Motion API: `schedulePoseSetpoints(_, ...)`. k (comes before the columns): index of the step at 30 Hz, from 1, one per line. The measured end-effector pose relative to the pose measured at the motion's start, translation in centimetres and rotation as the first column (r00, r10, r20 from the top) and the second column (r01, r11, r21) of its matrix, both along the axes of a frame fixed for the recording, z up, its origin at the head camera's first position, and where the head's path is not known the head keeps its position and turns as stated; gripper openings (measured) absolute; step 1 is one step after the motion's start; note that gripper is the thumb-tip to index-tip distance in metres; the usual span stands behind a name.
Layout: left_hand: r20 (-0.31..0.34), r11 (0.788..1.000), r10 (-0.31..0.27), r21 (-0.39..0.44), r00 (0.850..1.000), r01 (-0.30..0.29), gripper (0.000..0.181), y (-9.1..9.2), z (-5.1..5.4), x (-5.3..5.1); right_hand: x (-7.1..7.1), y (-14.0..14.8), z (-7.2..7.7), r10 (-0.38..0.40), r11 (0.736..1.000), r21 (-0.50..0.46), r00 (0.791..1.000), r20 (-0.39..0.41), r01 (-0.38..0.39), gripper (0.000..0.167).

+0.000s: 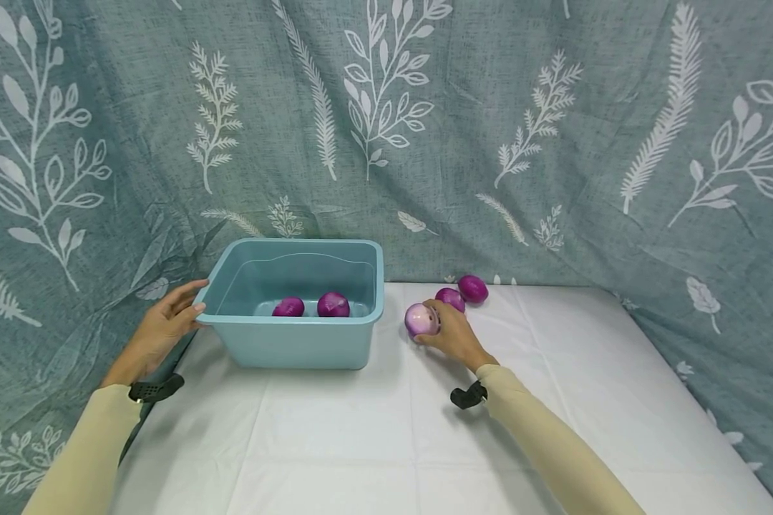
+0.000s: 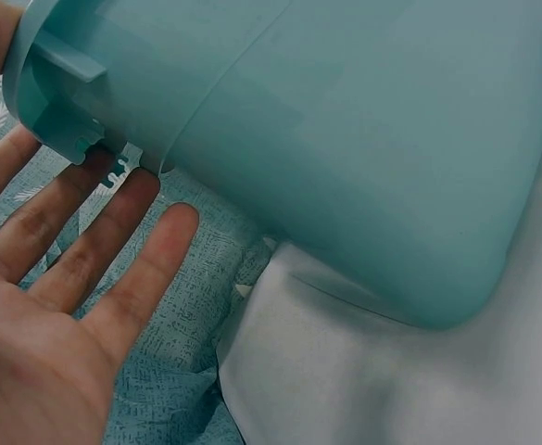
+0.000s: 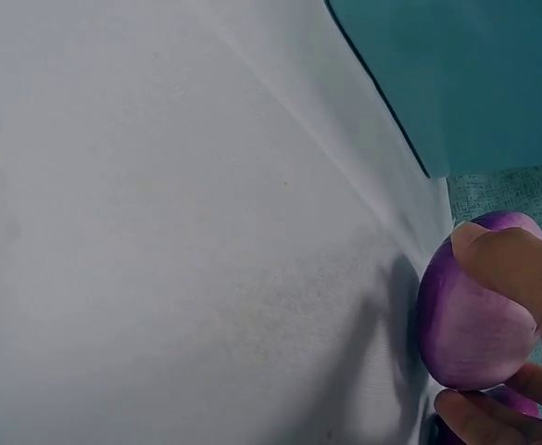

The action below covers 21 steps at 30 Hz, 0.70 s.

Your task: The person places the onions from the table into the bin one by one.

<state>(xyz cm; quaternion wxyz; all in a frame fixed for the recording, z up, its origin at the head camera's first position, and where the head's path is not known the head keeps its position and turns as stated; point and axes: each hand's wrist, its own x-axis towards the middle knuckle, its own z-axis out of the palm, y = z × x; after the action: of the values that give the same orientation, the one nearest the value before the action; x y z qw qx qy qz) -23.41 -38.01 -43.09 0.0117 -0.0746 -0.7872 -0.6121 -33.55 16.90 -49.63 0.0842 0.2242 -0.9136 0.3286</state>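
Observation:
My right hand point(image 1: 454, 336) grips a pale purple-and-white red onion point(image 1: 420, 320), thumb on one side and fingers on the other. In the right wrist view this onion point(image 3: 474, 315) looks glossy and streaked, just above or on the white cloth. Partly behind the fingers lies a darker red onion point(image 1: 451, 296), and another red onion point(image 1: 473, 289) sits beyond it. At the left end of a blue-green plastic tub point(image 1: 296, 345), my left hand point(image 1: 161, 332) touches the rim with fairly straight fingers point(image 2: 122, 297). Inside the tub lie two red onions point(image 1: 333, 305).
A white cloth point(image 1: 335, 436) covers the table. Behind it and along both sides hangs a grey-green curtain point(image 1: 451, 129) with white leaf prints. The tub stands toward the back left, its walls rising above the onions inside.

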Motion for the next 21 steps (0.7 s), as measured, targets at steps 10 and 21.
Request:
schedulePoseSetpoints(10,0.011,1.000,0.015,-0.025,1.000,-0.015,0.064,-0.1,-0.1,-0.1,0.4,0.2,1.8,-0.003,1.000,-0.015,1.000,-0.025,0.003,0.074)
schedulePoseSetpoints(21,0.009,0.999,0.002,-0.032,1.000,-0.002,0.064,0.0,0.2,0.1,0.5,0.5,4.2,-0.003,0.999,-0.052,0.994,-0.112,-0.003,0.073)
